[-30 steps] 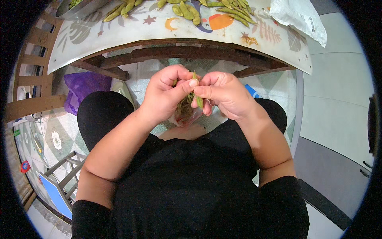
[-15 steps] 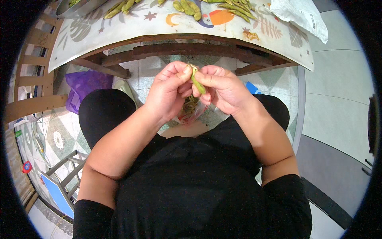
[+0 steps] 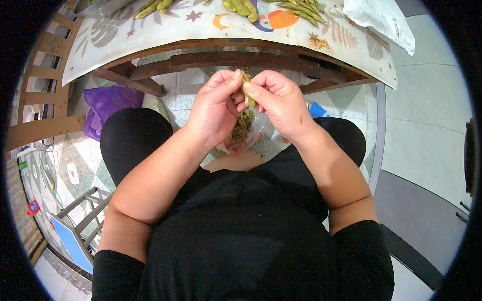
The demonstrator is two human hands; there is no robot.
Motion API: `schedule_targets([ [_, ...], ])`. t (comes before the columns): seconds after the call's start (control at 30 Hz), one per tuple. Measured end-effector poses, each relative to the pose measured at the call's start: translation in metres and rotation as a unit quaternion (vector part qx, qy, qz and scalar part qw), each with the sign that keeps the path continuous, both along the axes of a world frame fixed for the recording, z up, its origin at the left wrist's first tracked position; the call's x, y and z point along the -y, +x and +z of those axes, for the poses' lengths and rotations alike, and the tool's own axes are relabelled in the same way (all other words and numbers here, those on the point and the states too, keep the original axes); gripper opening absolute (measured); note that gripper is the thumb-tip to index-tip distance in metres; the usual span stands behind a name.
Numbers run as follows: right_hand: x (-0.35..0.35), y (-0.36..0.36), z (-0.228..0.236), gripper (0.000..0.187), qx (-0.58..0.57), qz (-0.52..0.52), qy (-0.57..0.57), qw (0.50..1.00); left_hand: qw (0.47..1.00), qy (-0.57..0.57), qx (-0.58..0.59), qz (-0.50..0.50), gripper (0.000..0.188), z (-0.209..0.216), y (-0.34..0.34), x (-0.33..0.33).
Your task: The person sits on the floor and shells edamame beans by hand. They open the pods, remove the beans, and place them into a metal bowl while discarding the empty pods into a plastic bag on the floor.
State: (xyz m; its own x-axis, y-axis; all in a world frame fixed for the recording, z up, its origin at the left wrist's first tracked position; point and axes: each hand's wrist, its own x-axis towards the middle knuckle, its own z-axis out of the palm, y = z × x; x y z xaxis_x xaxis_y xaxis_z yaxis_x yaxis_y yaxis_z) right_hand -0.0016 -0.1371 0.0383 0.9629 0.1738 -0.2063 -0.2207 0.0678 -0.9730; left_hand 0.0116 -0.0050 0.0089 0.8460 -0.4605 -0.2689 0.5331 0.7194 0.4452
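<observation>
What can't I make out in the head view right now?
- Pod: head view; its middle is partly covered by the grip of the left hand and right hand.
- Plastic bag: head view; its upper part is hidden by the hands, its contents too small to tell apart.
- Metal bowl: head view; cut off by the top edge.
- White packet: head view; its wrapping hides any contents.

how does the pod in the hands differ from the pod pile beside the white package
The held pod is single; the pod pile has many. The held pod is pinched between left hand and right hand, off the table, while the pod pile lies on it. Fingers partly cover the held pod; the frame edge cuts off some of the pod pile. Both are greenish.
</observation>
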Motion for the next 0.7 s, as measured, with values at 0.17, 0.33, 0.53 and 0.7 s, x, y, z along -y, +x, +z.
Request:
schedule_targets([
  [0.17,-0.008,-0.001,-0.006,0.014,-0.009,-0.051,0.047,0.998,0.997,-0.009,-0.066,0.025,0.01,-0.006,-0.003,0.005],
  [0.33,-0.013,0.002,-0.016,0.012,0.042,-0.082,-0.008,0.996,0.993,-0.043,-0.096,0.052,0.008,0.0,-0.003,0.008],
  [0.53,-0.007,0.011,-0.032,0.011,0.137,-0.102,-0.223,0.96,0.999,0.038,-0.022,0.022,0.017,-0.007,-0.002,0.01],
  [0.7,-0.006,0.012,-0.031,0.01,0.173,-0.08,-0.288,0.939,0.997,0.054,-0.039,0.022,0.019,-0.004,0.0,0.005],
])
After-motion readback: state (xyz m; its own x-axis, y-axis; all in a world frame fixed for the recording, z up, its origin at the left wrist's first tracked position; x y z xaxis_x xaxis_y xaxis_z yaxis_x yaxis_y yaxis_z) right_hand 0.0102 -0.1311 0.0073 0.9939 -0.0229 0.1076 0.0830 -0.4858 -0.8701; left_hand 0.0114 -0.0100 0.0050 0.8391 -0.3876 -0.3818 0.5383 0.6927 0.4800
